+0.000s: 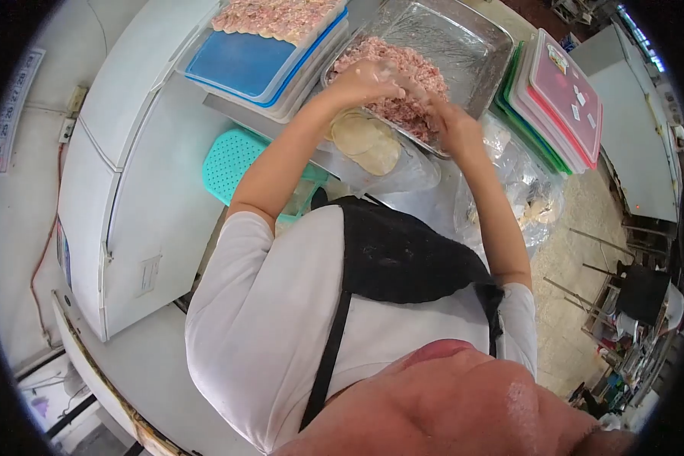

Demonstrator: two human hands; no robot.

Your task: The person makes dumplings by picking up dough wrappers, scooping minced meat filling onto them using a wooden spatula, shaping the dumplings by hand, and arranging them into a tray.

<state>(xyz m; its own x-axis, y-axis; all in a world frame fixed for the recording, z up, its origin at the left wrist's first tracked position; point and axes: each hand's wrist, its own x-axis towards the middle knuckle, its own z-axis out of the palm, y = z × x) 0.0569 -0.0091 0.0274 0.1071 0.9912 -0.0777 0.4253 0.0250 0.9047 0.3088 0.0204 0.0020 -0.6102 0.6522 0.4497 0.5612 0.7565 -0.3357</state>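
A metal tray [475, 45] holds a mound of raw ground meat [414, 64] along its near side. My left hand [368, 82] is over the meat, fingers curled and smeared with it. Close by on the right, my right hand [456, 125] reaches down over the tray's near rim, its fingers bent against the meat. The two hands nearly meet, and their fingertips are partly hidden. Just in front of the tray lies a stack of pale thin round discs [366, 143] on clear plastic.
At the left, a blue-lined plastic container [239, 64] bears rows of meat patties [273, 17]. A turquoise perforated basket [234, 161] sits below it. Coloured lids or boards [558, 99] are stacked at the right, near a clear plastic bag [536, 197]. A white refrigerator [148, 182] stands at far left.
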